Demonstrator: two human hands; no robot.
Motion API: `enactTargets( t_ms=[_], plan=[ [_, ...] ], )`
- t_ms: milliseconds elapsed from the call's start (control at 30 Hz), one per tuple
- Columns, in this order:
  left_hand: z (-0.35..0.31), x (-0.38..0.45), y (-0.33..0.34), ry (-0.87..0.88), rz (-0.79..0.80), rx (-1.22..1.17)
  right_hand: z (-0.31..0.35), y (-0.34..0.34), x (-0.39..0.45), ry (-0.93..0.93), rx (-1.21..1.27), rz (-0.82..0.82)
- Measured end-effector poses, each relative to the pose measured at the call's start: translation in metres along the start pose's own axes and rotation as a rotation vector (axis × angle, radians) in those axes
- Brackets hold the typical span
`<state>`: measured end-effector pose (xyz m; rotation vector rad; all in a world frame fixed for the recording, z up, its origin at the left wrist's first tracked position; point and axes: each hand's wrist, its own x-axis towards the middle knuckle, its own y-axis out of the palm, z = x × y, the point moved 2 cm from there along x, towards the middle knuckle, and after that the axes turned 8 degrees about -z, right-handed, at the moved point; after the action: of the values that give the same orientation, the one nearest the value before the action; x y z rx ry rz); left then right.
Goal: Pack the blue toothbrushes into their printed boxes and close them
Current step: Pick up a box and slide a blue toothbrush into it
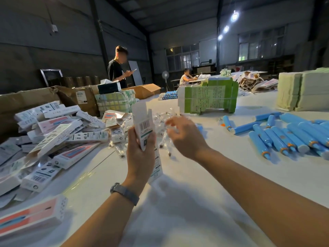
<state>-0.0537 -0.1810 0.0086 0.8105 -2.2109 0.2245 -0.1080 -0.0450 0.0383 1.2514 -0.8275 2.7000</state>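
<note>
The left hand (140,154) is gripping a printed box (145,129) upright above the white table (204,184), fingers curled round its lower half, with the barcode face turned toward the camera and the top flap standing open above the hand. A grey watch (124,193) is sitting on that wrist. Just to the right of the box, the right hand (185,138) is hovering with its fingers spread and loosely bent; it is blurred, and it appears to be holding nothing. Beyond the box and behind the right hand, clear plastic wrappers (160,120) are lying scattered on the table.

Well to the right of the box, the blue toothbrushes (288,136) are lying in a loose heap on the table, apart from both hands. To the left of the box, a pile of printed boxes (53,132) is spreading across the table, with brown cartons (32,102) behind it. Beyond the box, a green stack of flat packaging (210,98) is standing on the table. Farther back and to the left, a person in a black shirt (117,68) is standing and looking at a phone, and another person (186,77) is sitting at a distant table.
</note>
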Motion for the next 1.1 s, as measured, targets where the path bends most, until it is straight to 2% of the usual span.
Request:
enactTargets(
  t_ms=[67,100,167,200,367,500,600,700,767,933,1100],
  plan=[
    [0.000,-0.002,0.001,0.040,0.013,0.027,-0.019,0.015,-0.008,0.058,-0.289,0.356],
    [-0.001,-0.003,0.002,0.061,0.024,0.038,-0.025,0.021,-0.014,0.017,-0.465,0.513],
    [-0.003,-0.003,0.002,0.072,0.035,0.038,-0.031,0.030,-0.024,-0.124,-0.724,0.694],
    [-0.002,-0.003,0.002,0.061,0.037,0.032,-0.032,0.031,-0.027,-0.117,-0.743,0.691],
    [-0.004,-0.003,0.001,-0.006,0.022,0.005,-0.038,0.023,-0.017,0.124,-0.451,0.377],
    [-0.004,-0.005,0.001,-0.097,-0.040,-0.172,-0.026,0.002,0.000,0.231,-0.078,-0.035],
    [-0.007,-0.010,0.004,-0.101,-0.020,-0.181,0.001,-0.023,0.016,0.216,0.207,-0.245],
    [-0.008,-0.012,0.007,-0.086,0.006,-0.131,0.035,-0.054,0.025,0.164,0.535,-0.334],
    [-0.009,-0.012,0.008,-0.082,0.019,-0.119,0.056,-0.071,0.025,0.102,0.640,-0.371],
    [-0.013,-0.016,0.009,-0.055,0.034,-0.128,0.090,-0.082,0.021,-0.072,0.572,-0.403],
    [-0.016,-0.021,0.011,-0.034,0.074,-0.095,0.097,-0.073,0.013,-0.307,0.148,-0.362]
  ],
)
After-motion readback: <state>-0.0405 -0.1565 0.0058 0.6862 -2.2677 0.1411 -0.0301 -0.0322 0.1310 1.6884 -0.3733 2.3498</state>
